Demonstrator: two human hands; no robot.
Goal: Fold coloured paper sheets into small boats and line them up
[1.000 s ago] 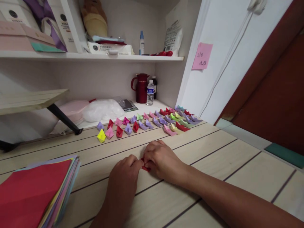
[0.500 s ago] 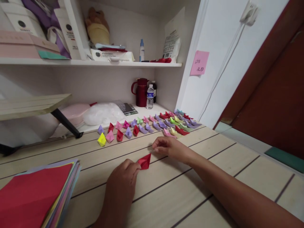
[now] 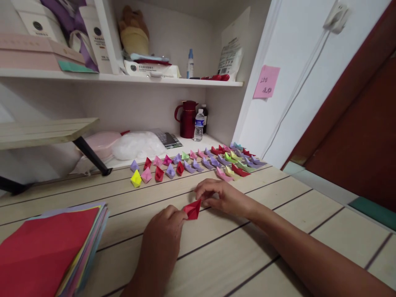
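A small folded red paper boat [image 3: 193,210] is pinched at its left end between the thumb and fingers of my left hand [image 3: 165,231], just above the wooden table. My right hand [image 3: 221,198] is at the boat's right tip, its fingers curved and a gap showing between thumb and fingers. Whether a fingertip touches the tip, I cannot tell. Beyond my hands stand rows of paper boats in many colours, among them a yellow boat [image 3: 136,178] at the left end and a pink boat [image 3: 223,175] near my right hand.
At the left lies a stack of coloured paper [image 3: 46,243], red on top. Behind it stands a small raised wooden stand [image 3: 46,132] with black legs. A dark red jug [image 3: 187,119] and a water bottle [image 3: 199,126] stand at the back, below a white shelf [image 3: 123,79].
My right hand has come closer to the red boat, its fingers now reaching the tip. My left hand keeps its pinch. The whole view has shifted slightly.
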